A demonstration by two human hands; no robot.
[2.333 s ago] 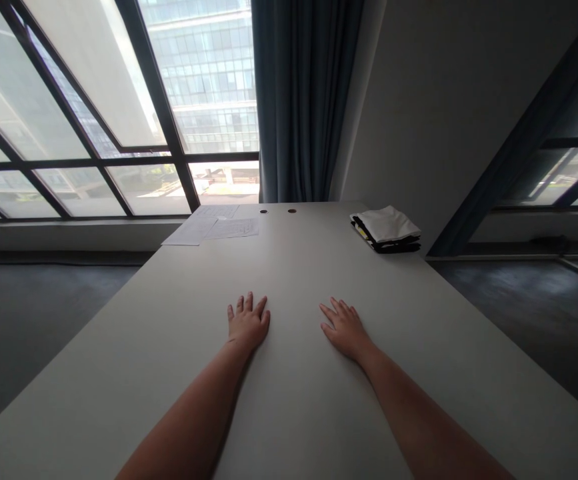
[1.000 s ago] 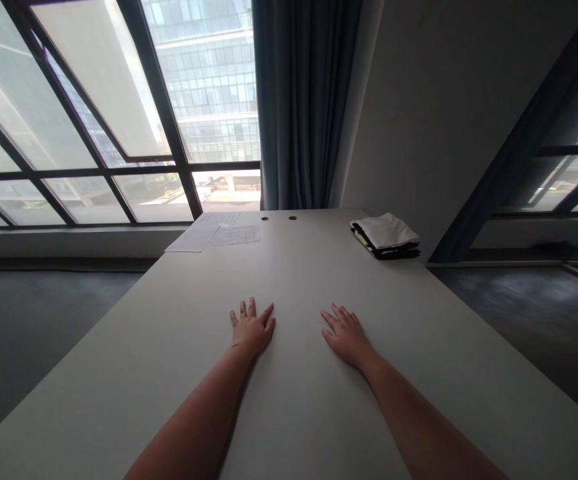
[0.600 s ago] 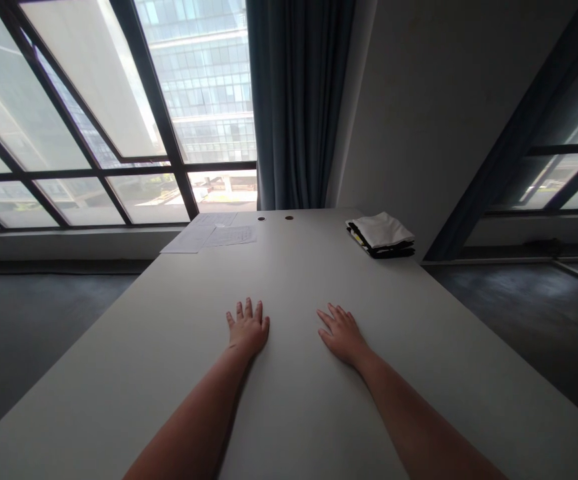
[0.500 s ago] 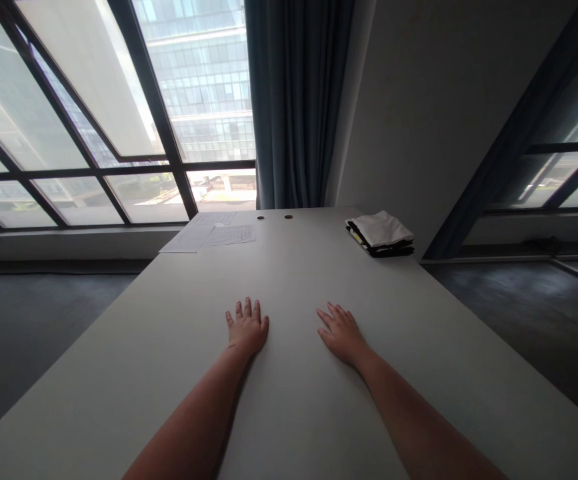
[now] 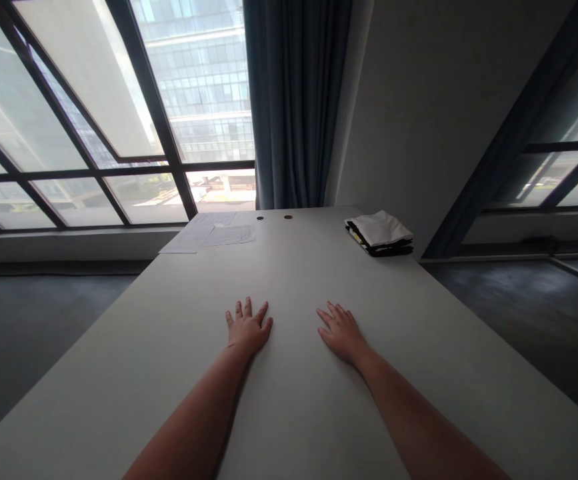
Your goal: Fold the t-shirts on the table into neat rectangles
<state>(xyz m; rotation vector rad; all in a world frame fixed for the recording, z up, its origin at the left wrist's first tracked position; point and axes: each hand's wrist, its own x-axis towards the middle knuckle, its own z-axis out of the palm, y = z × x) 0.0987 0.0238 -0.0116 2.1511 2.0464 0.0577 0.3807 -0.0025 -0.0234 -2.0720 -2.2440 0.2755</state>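
Both my hands rest palm down on a white table (image 5: pixel 289 387), a short gap apart. My left hand (image 5: pixel 247 331) lies with its fingers spread and holds nothing. To its right, my right hand (image 5: pixel 341 333) is also flat, fingers apart and angled inward toward the left, with nothing in it. Beyond my left hand, sheets of paper with writing (image 5: pixel 229 235) lie at the far left of the tabletop. A folded stack of white and black cloth (image 5: pixel 385 228) sits past my right hand, near the far right edge.
Two small round holes or discs (image 5: pixel 288 217) show near the table's far end. Behind it hangs a dark blue curtain (image 5: pixel 296 107), beside large windows (image 5: pixel 203 87) with one pane tilted out. Grey floor (image 5: pixel 33 313) lies on both sides.
The index finger and thumb of my left hand have swung slightly to the right, so its fingers spread wider. My right hand stays in the same place.
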